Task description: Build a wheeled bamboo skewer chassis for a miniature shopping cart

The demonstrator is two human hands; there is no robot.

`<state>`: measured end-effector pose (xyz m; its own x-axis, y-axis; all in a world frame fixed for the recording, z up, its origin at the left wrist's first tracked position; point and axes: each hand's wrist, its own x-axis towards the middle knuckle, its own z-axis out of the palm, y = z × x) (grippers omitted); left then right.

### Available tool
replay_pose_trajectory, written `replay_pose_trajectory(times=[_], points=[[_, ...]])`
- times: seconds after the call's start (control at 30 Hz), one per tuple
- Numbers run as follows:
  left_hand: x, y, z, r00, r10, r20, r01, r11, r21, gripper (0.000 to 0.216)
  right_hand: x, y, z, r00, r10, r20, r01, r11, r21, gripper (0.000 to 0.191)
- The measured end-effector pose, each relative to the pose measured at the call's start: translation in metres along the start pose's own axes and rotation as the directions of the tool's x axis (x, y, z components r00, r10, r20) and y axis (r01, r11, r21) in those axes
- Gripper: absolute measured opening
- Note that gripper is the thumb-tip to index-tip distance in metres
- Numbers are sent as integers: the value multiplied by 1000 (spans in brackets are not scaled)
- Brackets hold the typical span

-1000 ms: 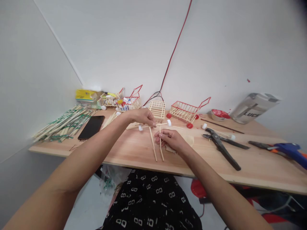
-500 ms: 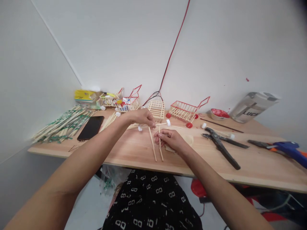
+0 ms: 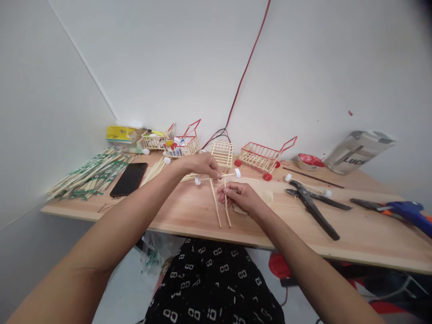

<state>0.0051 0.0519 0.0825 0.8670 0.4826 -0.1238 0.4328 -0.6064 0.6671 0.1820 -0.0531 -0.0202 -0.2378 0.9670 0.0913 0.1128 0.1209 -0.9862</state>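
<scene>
My left hand [image 3: 207, 165] pinches the stick axle [image 3: 229, 174] near its middle. A white cap wheel [image 3: 237, 173] sits on its right end and another white wheel [image 3: 197, 181] on its left. My right hand [image 3: 239, 196] closes its fingers and thumb around a thin wooden stick [image 3: 226, 202], whose upper end meets the axle. A second wooden stick [image 3: 216, 204] runs down from the axle beside it, roughly parallel. Just behind the hands stands a slatted wooden stick basket [image 3: 221, 154].
A red-trimmed model cart [image 3: 261, 156] stands behind. Pliers [image 3: 312, 209], a blue glue gun [image 3: 405, 211], a bowl of red paint [image 3: 310, 161] and a metal can [image 3: 359, 152] lie right. At left are a phone [image 3: 129, 179], wrapped chopsticks [image 3: 91, 175] and two filled carts [image 3: 180, 145].
Both hands keep their grips, and the left fingers have shifted very slightly along the axle. The whole view has drifted a little to the right.
</scene>
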Motion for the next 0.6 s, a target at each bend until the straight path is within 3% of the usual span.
replay_pose_trajectory(times=[0.6], points=[[5,-9,3,1000,-14,-25,13,999,-34,11,0,4,-1,1000,14,18,-14,999,-36,36]])
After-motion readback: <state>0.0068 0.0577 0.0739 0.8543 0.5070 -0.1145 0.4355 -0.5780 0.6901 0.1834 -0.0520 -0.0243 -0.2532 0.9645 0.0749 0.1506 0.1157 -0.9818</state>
